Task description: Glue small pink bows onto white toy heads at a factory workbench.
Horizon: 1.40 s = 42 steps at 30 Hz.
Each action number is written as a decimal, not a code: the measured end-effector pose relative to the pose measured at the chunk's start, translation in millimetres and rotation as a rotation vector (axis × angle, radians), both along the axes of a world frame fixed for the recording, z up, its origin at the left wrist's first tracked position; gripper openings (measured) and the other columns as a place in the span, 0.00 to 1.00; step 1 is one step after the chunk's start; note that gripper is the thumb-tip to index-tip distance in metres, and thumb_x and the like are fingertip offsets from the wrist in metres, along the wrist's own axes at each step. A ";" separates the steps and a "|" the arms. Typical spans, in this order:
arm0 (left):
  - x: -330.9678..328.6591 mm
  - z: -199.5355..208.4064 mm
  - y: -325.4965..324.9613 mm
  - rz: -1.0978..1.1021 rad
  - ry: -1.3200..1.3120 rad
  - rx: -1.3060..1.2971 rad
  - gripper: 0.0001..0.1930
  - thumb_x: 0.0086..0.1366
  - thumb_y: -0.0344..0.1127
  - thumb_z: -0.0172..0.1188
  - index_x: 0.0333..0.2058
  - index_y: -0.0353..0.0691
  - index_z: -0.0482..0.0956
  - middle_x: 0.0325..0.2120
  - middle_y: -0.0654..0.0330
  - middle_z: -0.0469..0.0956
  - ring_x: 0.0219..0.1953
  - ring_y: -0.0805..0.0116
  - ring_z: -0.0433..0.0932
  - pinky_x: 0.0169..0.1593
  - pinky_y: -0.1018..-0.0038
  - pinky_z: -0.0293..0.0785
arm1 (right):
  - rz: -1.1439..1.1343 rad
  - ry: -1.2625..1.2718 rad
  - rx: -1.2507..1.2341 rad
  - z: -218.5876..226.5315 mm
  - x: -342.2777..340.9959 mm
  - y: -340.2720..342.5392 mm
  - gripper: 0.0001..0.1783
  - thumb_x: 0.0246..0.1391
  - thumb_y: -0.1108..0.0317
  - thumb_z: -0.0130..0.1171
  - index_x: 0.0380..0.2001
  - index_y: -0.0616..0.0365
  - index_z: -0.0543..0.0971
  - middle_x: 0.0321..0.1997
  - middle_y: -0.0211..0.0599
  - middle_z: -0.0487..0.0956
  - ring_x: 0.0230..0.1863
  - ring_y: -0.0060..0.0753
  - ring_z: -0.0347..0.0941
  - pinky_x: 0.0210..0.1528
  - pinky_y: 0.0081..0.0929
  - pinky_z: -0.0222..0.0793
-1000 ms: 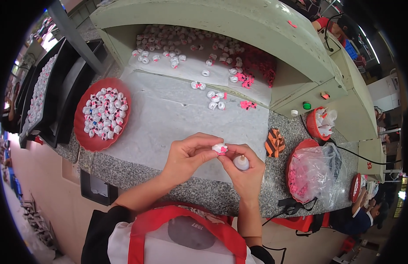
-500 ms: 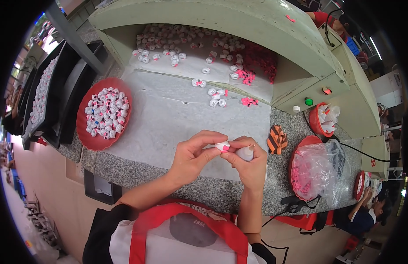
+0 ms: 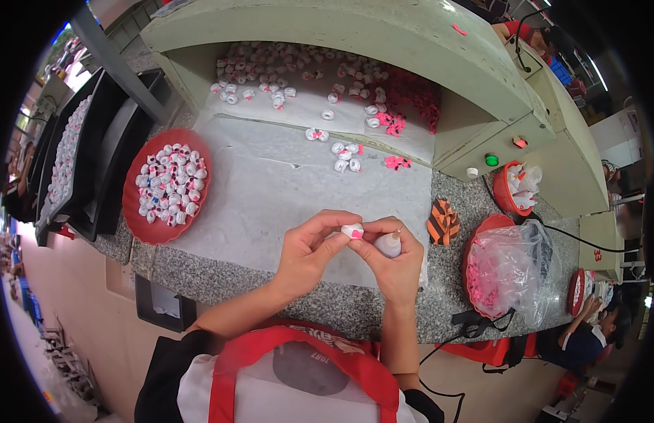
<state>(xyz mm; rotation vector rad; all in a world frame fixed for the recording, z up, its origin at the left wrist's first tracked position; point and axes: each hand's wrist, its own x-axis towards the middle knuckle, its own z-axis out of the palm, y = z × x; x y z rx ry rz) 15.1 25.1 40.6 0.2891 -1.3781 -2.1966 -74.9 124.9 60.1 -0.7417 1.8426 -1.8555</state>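
My left hand (image 3: 302, 257) is closed, pinching a small white rounded plastic piece with a pink part (image 3: 352, 231) between thumb and fingertips. The thumb and forefinger of my right hand (image 3: 397, 271) press on the same piece from the other side. A small translucent squeeze bottle with a thin tip (image 3: 388, 244) is held in the curled fingers of my right hand. Both hands are above the white paper sheet (image 3: 249, 190) on the bench. Beyond them, several white pieces (image 3: 347, 155) and a little heap of pink parts (image 3: 397, 163) lie on that sheet.
A red bowl of white pieces (image 3: 132, 211) stands left, beside black trays (image 3: 108, 148). A pale green hooded cabinet (image 3: 341, 28) holds more pieces at the back. On the right are a striped cloth (image 3: 443, 222), a red tub (image 3: 505, 194) and a plastic bag (image 3: 524, 261) over a red bowl.
The white piece has turned slightly between my fingertips, and the pink part shows at a different angle. Both hands have shifted a little to the left with the piece and the bottle.
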 end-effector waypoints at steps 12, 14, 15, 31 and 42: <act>2.6 -0.7 -4.5 -0.025 -0.083 0.151 0.11 0.57 0.24 0.51 0.40 0.30 0.70 0.36 0.55 0.73 0.41 0.70 0.72 0.45 0.73 0.69 | 0.047 0.019 -0.002 -5.9 -2.8 1.0 0.09 0.37 0.82 0.59 0.27 0.64 0.75 0.26 0.32 0.74 0.27 0.17 0.68 0.28 0.13 0.63; 0.7 -1.1 -8.3 -0.041 -0.105 0.239 0.12 0.57 0.24 0.51 0.41 0.30 0.70 0.36 0.55 0.73 0.40 0.70 0.72 0.45 0.73 0.69 | 0.060 0.058 0.030 -3.0 -2.7 0.0 0.10 0.37 0.82 0.60 0.28 0.64 0.75 0.27 0.33 0.74 0.27 0.18 0.68 0.28 0.14 0.64; 0.3 -0.5 -10.3 -0.075 -0.118 0.346 0.12 0.57 0.25 0.51 0.41 0.31 0.70 0.36 0.55 0.73 0.39 0.71 0.73 0.43 0.74 0.70 | 0.005 0.144 0.016 2.1 2.0 -0.1 0.11 0.36 0.82 0.61 0.28 0.64 0.75 0.29 0.34 0.74 0.28 0.20 0.69 0.29 0.15 0.65; 14.0 13.2 -12.0 -0.077 -0.177 -0.292 0.12 0.51 0.19 0.57 0.36 0.31 0.70 0.29 0.55 0.75 0.32 0.72 0.76 0.34 0.79 0.74 | 0.169 -0.298 -0.238 -12.2 -3.0 4.9 0.10 0.36 0.81 0.62 0.26 0.63 0.74 0.32 0.41 0.75 0.26 0.22 0.69 0.23 0.14 0.64; 87.8 -30.6 -139.0 0.770 -0.659 -0.895 0.12 0.49 0.23 0.58 0.35 0.36 0.73 0.32 0.56 0.74 0.33 0.67 0.75 0.34 0.77 0.71 | 0.054 -0.311 -0.016 -25.4 23.0 -48.0 0.07 0.41 0.78 0.58 0.27 0.62 0.72 0.30 0.38 0.76 0.19 0.17 0.67 0.17 0.12 0.59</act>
